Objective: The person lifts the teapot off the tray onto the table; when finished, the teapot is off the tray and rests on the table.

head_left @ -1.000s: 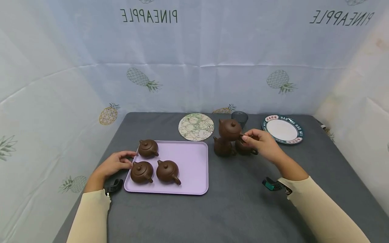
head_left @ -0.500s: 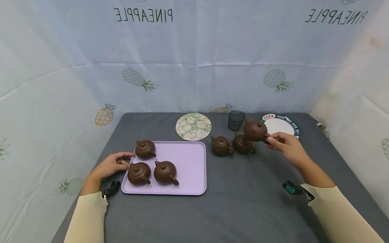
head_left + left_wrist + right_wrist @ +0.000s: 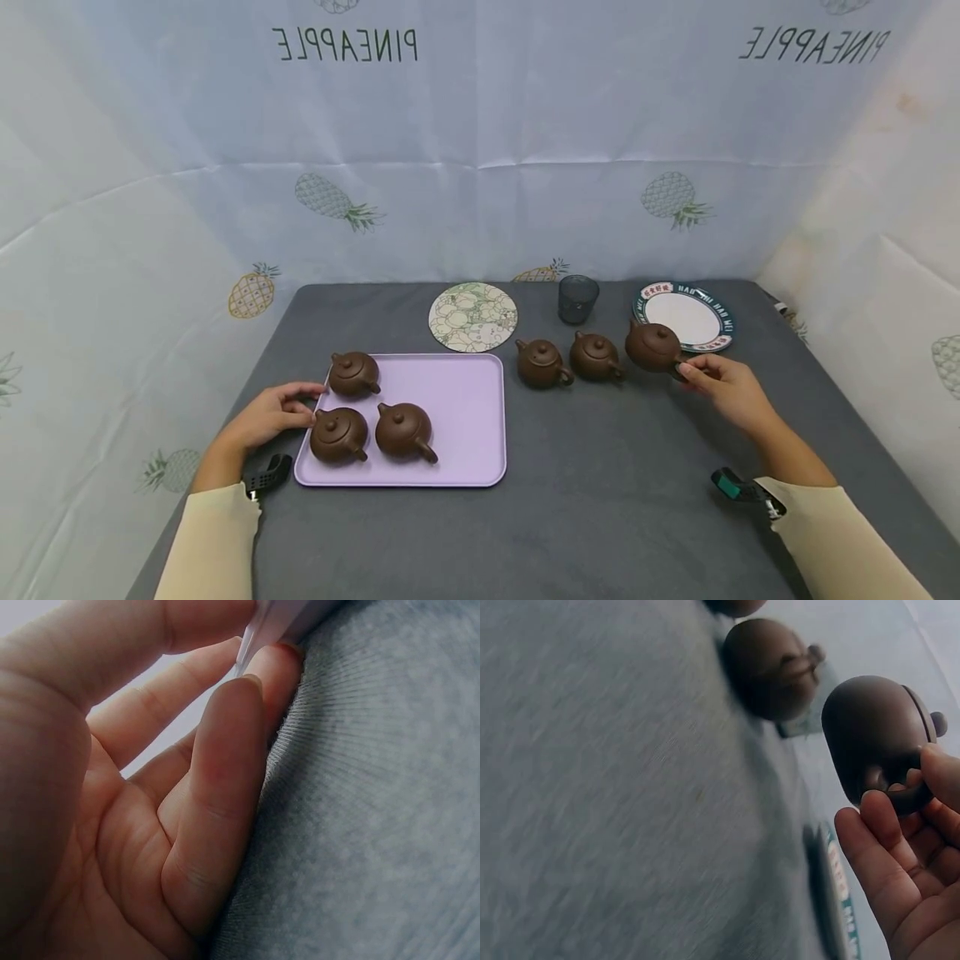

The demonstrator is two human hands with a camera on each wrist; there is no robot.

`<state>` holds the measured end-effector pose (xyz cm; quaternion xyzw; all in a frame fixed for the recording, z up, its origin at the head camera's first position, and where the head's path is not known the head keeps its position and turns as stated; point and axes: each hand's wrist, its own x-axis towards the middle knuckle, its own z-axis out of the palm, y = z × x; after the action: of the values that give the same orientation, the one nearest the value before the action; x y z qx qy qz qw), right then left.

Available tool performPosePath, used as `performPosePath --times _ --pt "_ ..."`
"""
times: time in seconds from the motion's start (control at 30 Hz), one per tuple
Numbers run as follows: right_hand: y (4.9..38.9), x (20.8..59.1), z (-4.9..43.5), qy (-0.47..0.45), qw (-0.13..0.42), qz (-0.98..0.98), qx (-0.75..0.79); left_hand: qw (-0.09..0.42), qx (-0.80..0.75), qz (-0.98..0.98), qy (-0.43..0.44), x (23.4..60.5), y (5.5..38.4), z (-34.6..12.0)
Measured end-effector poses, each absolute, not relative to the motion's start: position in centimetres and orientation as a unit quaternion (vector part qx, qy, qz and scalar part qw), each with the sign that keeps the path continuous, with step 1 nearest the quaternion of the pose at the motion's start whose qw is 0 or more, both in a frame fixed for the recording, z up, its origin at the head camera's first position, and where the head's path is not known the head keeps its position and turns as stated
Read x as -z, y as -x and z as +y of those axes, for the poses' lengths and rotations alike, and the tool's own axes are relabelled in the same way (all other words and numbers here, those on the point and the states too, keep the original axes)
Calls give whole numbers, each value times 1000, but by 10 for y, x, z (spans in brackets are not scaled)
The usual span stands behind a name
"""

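My right hand [image 3: 731, 392] pinches a brown teapot [image 3: 654, 347] by its handle, thumb on one side and fingers on the other. In the right wrist view this teapot [image 3: 877, 735] hangs above the grey cloth, near the patterned plate. Two similar teapots, one nearer the tray [image 3: 540, 363] and one in the middle [image 3: 595, 357], stand in a row left of it. My left hand [image 3: 273, 415] holds the left rim of a lilac tray [image 3: 468, 417] between thumb and fingers. Three brown teapots sit on the tray's left part, including a front-left teapot [image 3: 339, 435] beside my thumb.
A white plate with a green lettered rim [image 3: 686, 315] lies at the back right. Behind the row stands a dark glass [image 3: 577, 298]. A round patterned mat [image 3: 472, 317] lies behind the tray. Pineapple-printed cloth [image 3: 480, 125] hangs around the table's back and sides.
My right hand has carried the teapot rightward from above the two standing teapots, then lower beside them. My left hand stays at the tray rim. The view shifts slightly.
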<state>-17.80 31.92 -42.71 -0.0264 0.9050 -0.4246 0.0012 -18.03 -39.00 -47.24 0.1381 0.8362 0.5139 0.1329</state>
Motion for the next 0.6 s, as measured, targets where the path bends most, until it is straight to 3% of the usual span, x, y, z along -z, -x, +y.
performPosePath --times 0.6 --pt "184 453 339 10 37 880 474 131 -511 839 -136 471 178 -389"
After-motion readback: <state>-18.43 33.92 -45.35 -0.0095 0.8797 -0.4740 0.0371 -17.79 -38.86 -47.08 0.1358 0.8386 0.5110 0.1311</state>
